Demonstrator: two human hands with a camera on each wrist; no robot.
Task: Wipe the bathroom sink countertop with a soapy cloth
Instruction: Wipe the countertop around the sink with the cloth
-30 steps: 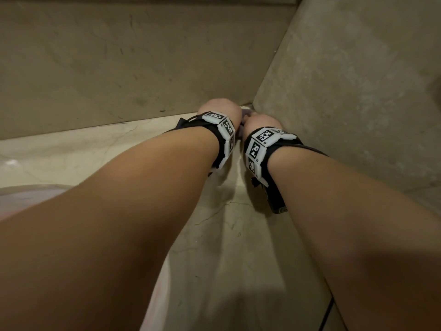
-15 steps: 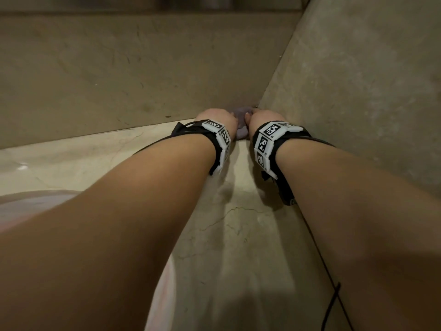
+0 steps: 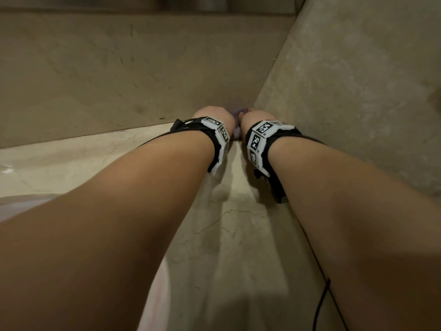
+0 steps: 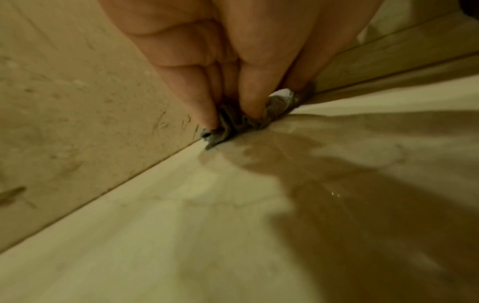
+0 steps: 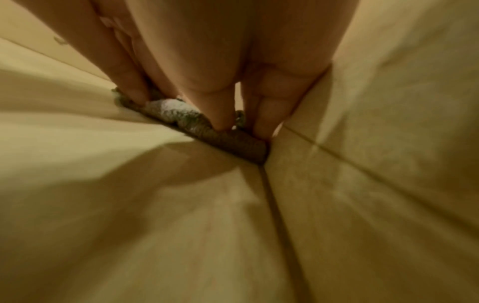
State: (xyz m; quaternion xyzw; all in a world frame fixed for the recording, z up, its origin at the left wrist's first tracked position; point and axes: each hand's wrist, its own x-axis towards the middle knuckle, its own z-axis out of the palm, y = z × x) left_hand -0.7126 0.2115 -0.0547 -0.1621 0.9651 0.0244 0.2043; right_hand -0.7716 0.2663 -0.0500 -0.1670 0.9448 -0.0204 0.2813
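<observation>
A grey cloth [image 3: 236, 121] with white foam on it lies bunched in the far corner of the beige marble countertop [image 3: 238, 235], where the back wall meets the right wall. My left hand [image 3: 214, 115] and right hand [image 3: 256, 115] sit side by side on it. In the left wrist view my left hand [image 4: 229, 120] pinches folds of the cloth [image 4: 278, 104] between thumb and finger. In the right wrist view my right hand [image 5: 197, 114] presses straight fingertips [image 5: 220, 123] down on the rolled cloth [image 5: 230, 141]. A wet film shines on the countertop [image 4: 334, 192].
The back wall [image 3: 119, 80] and right wall [image 3: 358, 91] close off the corner. A pale sink basin edge [image 3: 14, 204] curves at the lower left. A black cable [image 3: 322, 297] hangs from my right wrist over the counter.
Both hands have pushed the cloth forward, deeper into the corner against the walls, staying side by side.
</observation>
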